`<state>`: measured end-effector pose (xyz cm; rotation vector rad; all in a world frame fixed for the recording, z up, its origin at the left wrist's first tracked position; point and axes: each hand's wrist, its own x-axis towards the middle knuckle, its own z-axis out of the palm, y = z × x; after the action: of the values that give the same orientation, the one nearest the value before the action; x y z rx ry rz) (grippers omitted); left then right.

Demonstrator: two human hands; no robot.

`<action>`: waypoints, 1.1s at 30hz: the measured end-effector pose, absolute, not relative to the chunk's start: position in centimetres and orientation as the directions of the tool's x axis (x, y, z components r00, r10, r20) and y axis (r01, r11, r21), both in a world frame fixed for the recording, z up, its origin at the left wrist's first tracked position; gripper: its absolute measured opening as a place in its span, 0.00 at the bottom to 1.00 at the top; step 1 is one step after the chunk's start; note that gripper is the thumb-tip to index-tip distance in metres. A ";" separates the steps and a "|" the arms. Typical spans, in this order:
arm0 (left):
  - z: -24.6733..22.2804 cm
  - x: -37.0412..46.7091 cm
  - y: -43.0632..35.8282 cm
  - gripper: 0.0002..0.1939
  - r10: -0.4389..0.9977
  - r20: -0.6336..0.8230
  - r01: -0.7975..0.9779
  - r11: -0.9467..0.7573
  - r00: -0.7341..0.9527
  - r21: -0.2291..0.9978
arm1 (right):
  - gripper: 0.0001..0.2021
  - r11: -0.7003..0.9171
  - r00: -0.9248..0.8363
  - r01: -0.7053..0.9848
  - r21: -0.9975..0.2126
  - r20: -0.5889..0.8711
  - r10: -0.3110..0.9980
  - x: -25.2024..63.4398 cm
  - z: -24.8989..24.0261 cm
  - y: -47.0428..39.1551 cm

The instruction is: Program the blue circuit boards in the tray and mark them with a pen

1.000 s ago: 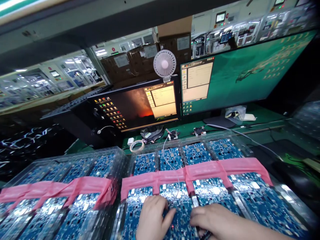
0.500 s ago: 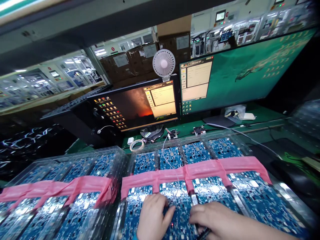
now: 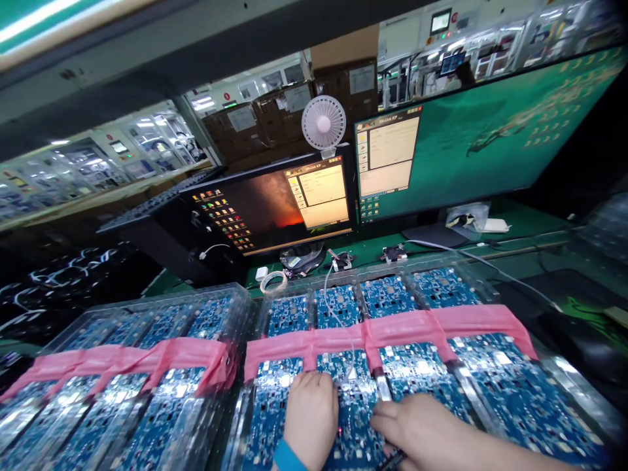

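Blue circuit boards (image 3: 343, 418) lie side by side in a clear plastic tray (image 3: 255, 327), crossed by a band of pink tape (image 3: 338, 337). My left hand (image 3: 311, 412), with a blue wristband (image 3: 289, 456), rests closed on the second board from the left. Its fingertips are hidden, so what they grip does not show. A thin white cable (image 3: 328, 297) runs down over that board toward this hand. Just right of it, my right hand (image 3: 417, 425) is closed around a slim black thing (image 3: 390, 460), mostly hidden below its fingers. A small red light (image 3: 339, 431) glows between both hands.
A second tray of taped boards (image 3: 167, 386) stands to the left. Behind are two monitors (image 3: 275, 203) (image 3: 471, 144), a small white fan (image 3: 324, 123), a tape roll (image 3: 273, 282) and two small fixtures (image 3: 342, 261) (image 3: 394, 254). A black mouse (image 3: 569, 337) lies at right.
My left hand has turned and its thumb, apart before, is now tucked out of sight. More of the wristband shows. My right hand stays nearly in place, and the view has shifted slightly.
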<state>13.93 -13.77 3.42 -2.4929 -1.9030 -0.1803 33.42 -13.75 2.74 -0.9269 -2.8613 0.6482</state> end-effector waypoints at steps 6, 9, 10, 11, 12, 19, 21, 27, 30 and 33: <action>3.5 13.8 -13.6 0.10 0.969 0.080 0.969 -0.240 0.235 0.053 | 0.16 0.668 -0.769 0.617 -0.415 -0.137 0.625 33.5 4.3 -14.1; 3.7 13.8 -13.7 0.10 0.972 0.061 0.971 -0.232 0.228 0.065 | 0.15 0.664 -0.769 0.614 -0.426 -0.134 0.625 33.7 4.5 -14.1; 3.7 13.8 -13.7 0.10 0.973 0.058 0.971 -0.229 0.226 0.072 | 0.15 0.664 -0.769 0.613 -0.428 -0.132 0.625 33.7 4.4 -14.1; 3.8 13.8 -13.7 0.09 0.973 0.055 0.971 -0.226 0.222 0.078 | 0.15 0.662 -0.770 0.612 -0.432 -0.134 0.624 33.8 4.4 -14.1; 3.9 13.8 -13.7 0.09 0.975 0.049 0.972 -0.221 0.217 0.083 | 0.15 0.660 -0.771 0.610 -0.439 -0.137 0.622 33.8 4.3 -14.0; 4.1 13.6 -13.5 0.10 0.987 0.008 0.978 -0.158 0.158 0.139 | 0.17 0.640 -0.776 0.591 -0.491 -0.129 0.617 33.9 4.4 -13.9; 4.1 13.4 -13.5 0.11 0.996 -0.003 0.973 -0.087 0.090 0.215 | 0.16 0.643 -0.776 0.591 -0.488 -0.125 0.618 33.9 4.5 -14.0; 5.7 10.9 -11.5 0.13 0.993 0.039 0.872 0.083 -0.116 0.483 | 0.17 0.622 -0.783 0.585 -0.520 -0.163 0.601 33.7 4.9 -13.6; 7.1 7.8 -8.4 0.16 0.943 0.174 0.938 0.233 -0.282 0.257 | 0.17 0.616 -0.779 0.593 -0.518 -0.174 0.602 33.8 4.8 -13.6; 8.2 4.4 -4.9 0.14 0.890 0.249 0.921 0.390 -0.381 0.015 | 0.15 0.645 -0.789 0.570 -0.509 -0.120 0.602 33.9 4.2 -13.6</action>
<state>4.39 -4.88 8.23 -1.6169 -2.4456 -0.2238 33.91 -13.60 4.24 -0.9966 -2.7948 0.8325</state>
